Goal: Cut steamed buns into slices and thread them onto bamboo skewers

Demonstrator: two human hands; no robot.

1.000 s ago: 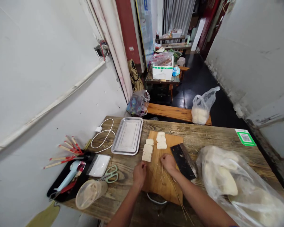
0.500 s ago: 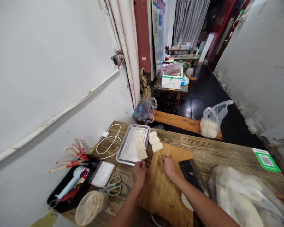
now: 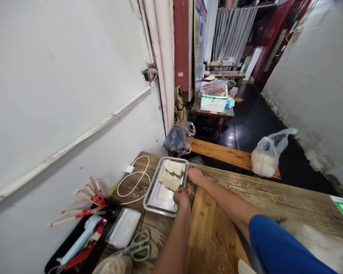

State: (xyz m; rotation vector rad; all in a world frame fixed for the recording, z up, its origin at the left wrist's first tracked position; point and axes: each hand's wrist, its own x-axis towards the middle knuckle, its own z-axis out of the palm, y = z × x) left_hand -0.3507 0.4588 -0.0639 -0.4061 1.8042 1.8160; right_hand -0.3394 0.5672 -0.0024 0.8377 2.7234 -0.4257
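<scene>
Metal tray [image 3: 157, 197]: on bench [image 3: 260, 190], two rows of white pieces [image 3: 168, 180] inside.
Left hand [image 3: 182, 196]: curled at tray's right rim — grip cannot be told.
Right hand [image 3: 194, 176]: just beside tray — grip unclear.
Black box [image 3: 64, 242]: red-ended sticks [image 3: 88, 198], pale-blue tool [image 3: 80, 240].

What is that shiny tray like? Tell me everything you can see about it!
The tray is a silvery rectangle with rounded corners and a raised rim; it looks like metal. It lies face up on the table. Two rows of pale pieces are over its far part. The left hand is over its right side, and the right hand is beside its right rim. I can't tell if either touches it.
</scene>
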